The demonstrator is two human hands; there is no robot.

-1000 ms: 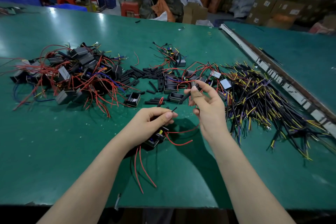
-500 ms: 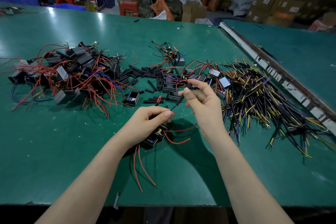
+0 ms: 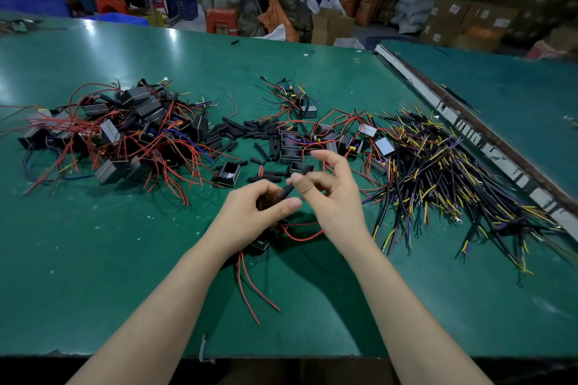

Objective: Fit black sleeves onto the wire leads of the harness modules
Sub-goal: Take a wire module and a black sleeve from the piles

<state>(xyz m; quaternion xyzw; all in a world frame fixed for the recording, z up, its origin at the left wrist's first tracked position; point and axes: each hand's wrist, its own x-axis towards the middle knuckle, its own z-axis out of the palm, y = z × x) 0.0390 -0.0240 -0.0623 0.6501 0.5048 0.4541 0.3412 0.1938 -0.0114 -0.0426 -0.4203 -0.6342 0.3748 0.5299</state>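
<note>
My left hand (image 3: 251, 217) grips a small black harness module (image 3: 264, 241) above the green table (image 3: 125, 244); the module's red leads (image 3: 250, 287) trail toward me. My right hand (image 3: 331, 194) pinches a short black sleeve (image 3: 286, 191) between thumb and forefinger, and the sleeve's lower end meets my left hand's fingers. Whether a wire is inside the sleeve is hidden. Loose black sleeves (image 3: 247, 131) lie scattered behind my hands.
A tangled pile of modules with red wires (image 3: 125, 137) lies at the left. More modules (image 3: 328, 137) sit just behind my hands. A heap of black, yellow and purple leads (image 3: 453, 184) spreads at the right beside a table seam (image 3: 469, 128).
My right hand has come down and left with the sleeve, from beside the modules to my left hand's fingertips. My left hand kept its grip on the module.
</note>
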